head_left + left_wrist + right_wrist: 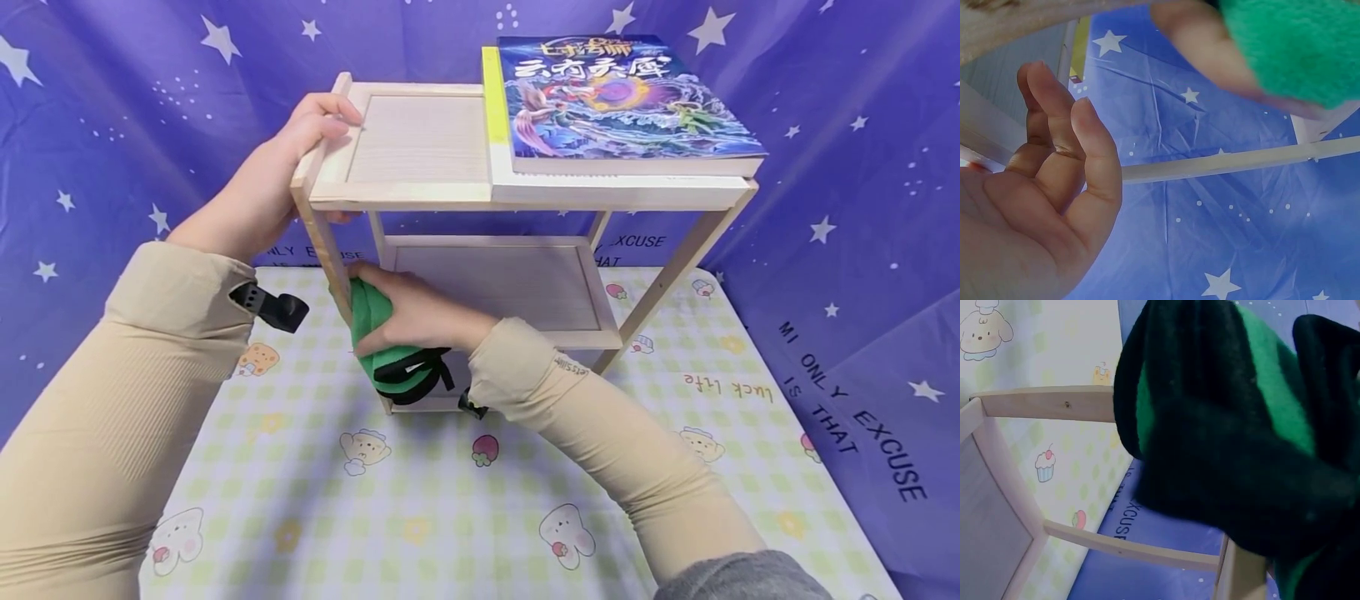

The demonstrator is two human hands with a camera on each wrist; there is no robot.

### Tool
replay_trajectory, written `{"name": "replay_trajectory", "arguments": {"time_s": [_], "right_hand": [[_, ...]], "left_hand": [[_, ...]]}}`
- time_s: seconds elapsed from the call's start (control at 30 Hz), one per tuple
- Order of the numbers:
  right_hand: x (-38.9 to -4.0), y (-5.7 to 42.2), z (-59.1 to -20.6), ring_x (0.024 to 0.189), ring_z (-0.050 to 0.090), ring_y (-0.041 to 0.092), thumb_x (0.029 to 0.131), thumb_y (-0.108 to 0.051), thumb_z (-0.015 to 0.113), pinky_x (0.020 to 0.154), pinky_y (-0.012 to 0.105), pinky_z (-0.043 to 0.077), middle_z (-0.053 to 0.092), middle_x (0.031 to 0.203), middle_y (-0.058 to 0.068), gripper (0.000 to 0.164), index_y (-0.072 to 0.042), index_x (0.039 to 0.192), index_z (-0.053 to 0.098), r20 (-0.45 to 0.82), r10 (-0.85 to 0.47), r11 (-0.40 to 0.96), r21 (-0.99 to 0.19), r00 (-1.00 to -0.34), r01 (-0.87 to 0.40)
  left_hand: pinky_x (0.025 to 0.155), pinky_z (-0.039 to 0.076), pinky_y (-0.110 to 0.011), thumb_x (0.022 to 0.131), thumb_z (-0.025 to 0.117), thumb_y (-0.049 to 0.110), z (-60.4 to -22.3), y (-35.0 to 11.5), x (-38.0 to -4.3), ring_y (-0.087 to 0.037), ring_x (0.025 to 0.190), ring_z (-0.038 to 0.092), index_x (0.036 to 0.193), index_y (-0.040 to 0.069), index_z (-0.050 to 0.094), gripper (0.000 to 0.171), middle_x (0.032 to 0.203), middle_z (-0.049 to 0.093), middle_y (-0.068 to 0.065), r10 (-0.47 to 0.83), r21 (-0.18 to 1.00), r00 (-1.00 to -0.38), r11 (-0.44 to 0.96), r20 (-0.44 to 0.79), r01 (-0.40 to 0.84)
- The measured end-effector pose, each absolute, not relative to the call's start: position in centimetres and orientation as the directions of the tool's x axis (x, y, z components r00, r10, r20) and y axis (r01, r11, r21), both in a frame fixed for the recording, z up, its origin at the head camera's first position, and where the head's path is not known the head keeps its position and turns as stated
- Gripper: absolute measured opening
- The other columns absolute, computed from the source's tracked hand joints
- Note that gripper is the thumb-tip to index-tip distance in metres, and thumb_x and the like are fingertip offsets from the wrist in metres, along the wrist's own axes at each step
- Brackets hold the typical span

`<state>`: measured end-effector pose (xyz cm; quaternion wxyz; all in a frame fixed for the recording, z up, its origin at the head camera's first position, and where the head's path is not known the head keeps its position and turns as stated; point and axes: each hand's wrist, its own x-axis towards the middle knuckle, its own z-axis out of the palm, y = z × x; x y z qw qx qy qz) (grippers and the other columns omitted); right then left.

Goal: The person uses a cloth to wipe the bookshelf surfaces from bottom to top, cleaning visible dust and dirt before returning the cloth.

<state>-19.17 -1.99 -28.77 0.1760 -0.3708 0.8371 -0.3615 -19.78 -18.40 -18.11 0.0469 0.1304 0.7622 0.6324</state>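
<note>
A wooden shelf rack (pixel 420 137) stands on the table in the head view. My left hand (pixel 262 179) grips the left edge of its top tier, with fingers above and below the board. In the left wrist view, bent fingers of that hand (pixel 1063 169) show below the board. Below and to the right, my right hand (pixel 420 312) holds a soft green fabric item (pixel 369 312) with black edging and a black strap, beside the rack's left front leg. The same item (pixel 1279 400) fills much of the right wrist view; its exact kind is unclear.
A blue illustrated book (pixel 622 108) lies on a white-and-yellow book (pixel 495 100) on the top tier's right side. The middle tier (pixel 495 283) sits below. A checked tablecloth (pixel 450 508) covers the table, with a purple star-patterned curtain (pixel 847 233) around it.
</note>
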Motion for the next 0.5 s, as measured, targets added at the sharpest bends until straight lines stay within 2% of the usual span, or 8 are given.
{"name": "replay_trajectory", "arguments": {"time_s": [0.13,0.3,0.5], "right_hand": [[-19.5,-2.3,-29.1,0.096,0.056,0.015,0.074,-0.028,0.087,0.082,0.021,0.045,0.059,0.117,0.004,0.087,-0.019,0.146,0.039,-0.036,-0.748,0.467,-0.737,-0.662,-0.488],[-19.9,-2.8,-29.4,0.087,0.056,0.016,0.073,-0.01,0.079,0.074,0.024,0.048,0.06,0.109,0.007,0.081,-0.017,0.145,0.041,-0.052,-0.753,0.45,-0.769,-0.656,-0.454],[-20.5,-3.5,-29.4,0.09,0.055,0.015,0.073,0.004,0.071,0.076,0.022,0.049,0.062,0.115,0.005,0.072,-0.016,0.139,0.052,-0.061,-0.772,0.42,-0.796,-0.633,-0.435]], "left_hand": [[0.061,0.052,-0.037,0.1,0.04,0.033,-18.1,-18.4,-19.8,-0.024,0.096,0.055,0.118,0.028,0.046,0.019,0.135,0.033,-0.007,0.256,0.975,-0.962,0.171,0.095,0.142],[0.061,0.051,-0.037,0.1,0.04,0.032,-18.1,-18.4,-19.9,-0.025,0.098,0.053,0.116,0.028,0.048,0.018,0.137,0.031,-0.006,0.243,0.976,-0.966,0.171,0.092,0.136],[0.062,0.051,-0.038,0.1,0.039,0.032,-18.1,-18.2,-20.0,-0.027,0.102,0.051,0.117,0.029,0.047,0.019,0.139,0.029,-0.005,0.242,0.971,-0.966,0.194,0.09,0.139]]}}
